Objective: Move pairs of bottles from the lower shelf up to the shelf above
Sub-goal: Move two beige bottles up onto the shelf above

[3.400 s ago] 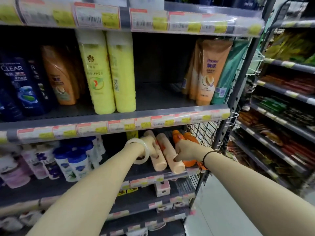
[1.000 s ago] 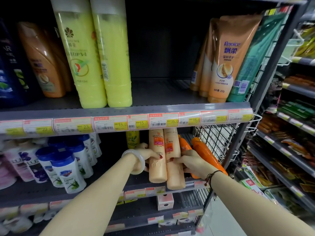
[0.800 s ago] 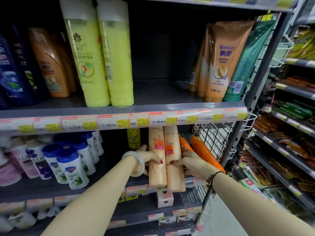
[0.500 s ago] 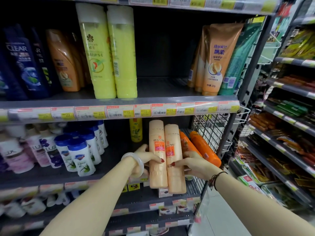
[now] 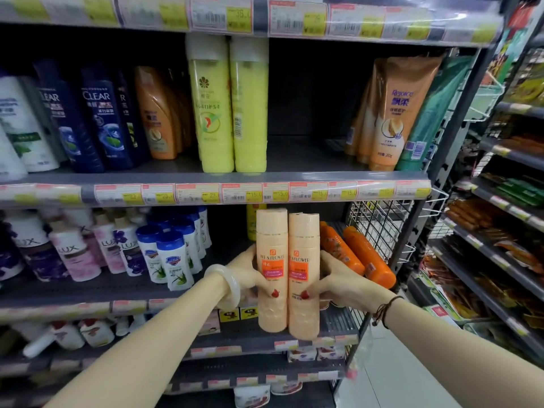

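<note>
Two peach bottles upright, side by side, touching, pressed between left hand & right hand, both closed on the pair. Long axis vertical. Empty gap on upper shelf directly above both hands, equally near.

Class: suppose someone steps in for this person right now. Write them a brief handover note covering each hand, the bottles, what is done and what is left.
Left hand: grips the left peach bottle.
Right hand: grips the right peach bottle.
The pair is pressed together, upright, lifted out in front of the lower shelf.
Done: pair picked up.
Left: raise it into the gap on the upper shelf, right of the yellow bottles. Orange bottles remain below.
</note>
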A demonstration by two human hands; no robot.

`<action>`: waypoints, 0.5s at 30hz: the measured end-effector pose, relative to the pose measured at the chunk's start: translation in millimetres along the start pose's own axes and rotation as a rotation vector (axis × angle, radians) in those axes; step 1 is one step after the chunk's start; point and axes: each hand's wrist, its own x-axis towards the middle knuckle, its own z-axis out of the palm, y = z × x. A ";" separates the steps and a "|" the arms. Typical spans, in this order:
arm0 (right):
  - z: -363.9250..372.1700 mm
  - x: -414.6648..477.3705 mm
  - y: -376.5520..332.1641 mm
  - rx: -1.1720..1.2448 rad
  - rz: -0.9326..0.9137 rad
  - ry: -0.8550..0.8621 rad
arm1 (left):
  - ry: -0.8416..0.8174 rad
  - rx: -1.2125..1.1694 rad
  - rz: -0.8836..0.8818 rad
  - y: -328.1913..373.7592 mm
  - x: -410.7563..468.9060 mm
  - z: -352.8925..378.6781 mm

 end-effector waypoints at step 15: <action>7.7 -50.0 -62.7 -0.159 -0.241 0.040 | -0.032 0.266 0.267 51.3 -42.4 -31.4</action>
